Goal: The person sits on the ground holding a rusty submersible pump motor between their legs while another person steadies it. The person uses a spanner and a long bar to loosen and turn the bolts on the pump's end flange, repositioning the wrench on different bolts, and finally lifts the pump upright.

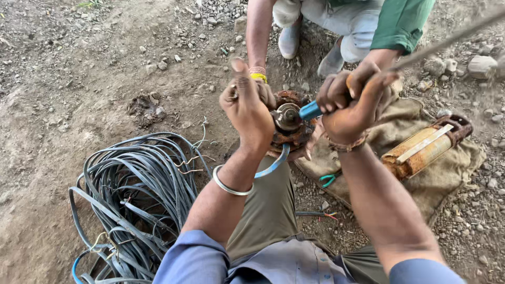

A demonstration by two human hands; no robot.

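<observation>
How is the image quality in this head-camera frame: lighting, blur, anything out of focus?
Head view: soft, even daylight, no hard shadows or glare. The coil of grey-blue flat cable and the rusty round metal part are fairly sharp. The left hand and right hand look slightly soft, and the thin grey rod at top right is streaked by motion blur.

Bare brown dirt ground (pixel 63 79) strewn with small grey stones (pixel 210 16) — bearing a tangled coil of flat grey-blue cable (pixel 137 194) and a spread tan burlap sack (pixel 447 173) — rusty orange cylindrical pump section (pixel 421 150) upon it.
</observation>
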